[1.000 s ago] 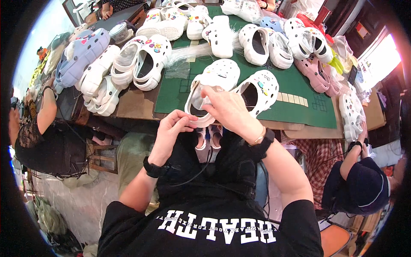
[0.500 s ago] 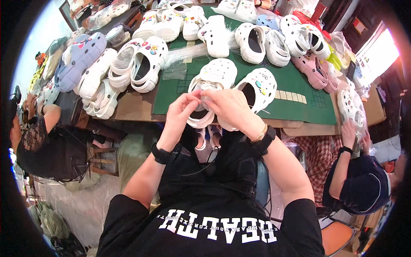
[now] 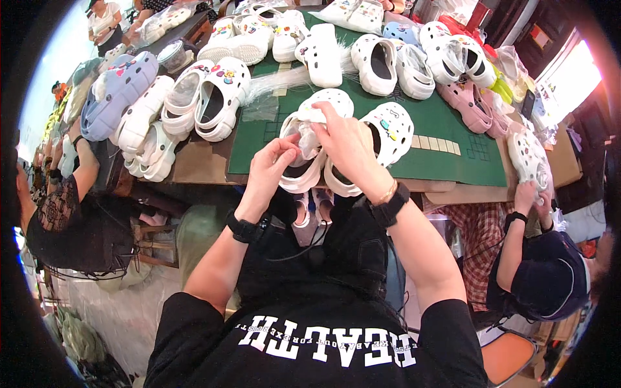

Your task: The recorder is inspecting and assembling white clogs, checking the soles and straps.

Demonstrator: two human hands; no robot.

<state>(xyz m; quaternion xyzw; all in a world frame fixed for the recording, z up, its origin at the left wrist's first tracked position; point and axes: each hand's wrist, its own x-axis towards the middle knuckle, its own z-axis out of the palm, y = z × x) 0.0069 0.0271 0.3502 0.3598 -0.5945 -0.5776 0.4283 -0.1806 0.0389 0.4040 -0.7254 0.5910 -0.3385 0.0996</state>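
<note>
A white clog (image 3: 299, 181) stands at the near edge of the table, with crumpled clear plastic (image 3: 306, 139) at its foot opening. My left hand (image 3: 268, 168) is closed, thumb and fingertips pinching the plastic's left side. On the other side my right hand (image 3: 343, 137) grips the plastic, its index finger reaching over the clog's toe. Part of the clog is hidden by my hands and the plastic. Right beside it stands a second white clog (image 3: 392, 129) with colourful charms on its toe, partly behind my right wrist.
Several decorated clogs ring the green mat (image 3: 446, 169), including a blue one (image 3: 123, 94) at left and a pink one (image 3: 467, 107) at right. Clear plastic strips (image 3: 275, 84) lie behind my clogs. At right, a co-worker's hands (image 3: 532, 197) hold a bagged white clog (image 3: 527, 155).
My right hand has moved up toward the clog's toe, away from my left fingertips. More of the crumpled plastic shows between my hands. The co-worker's hands at right have shifted on the bagged clog.
</note>
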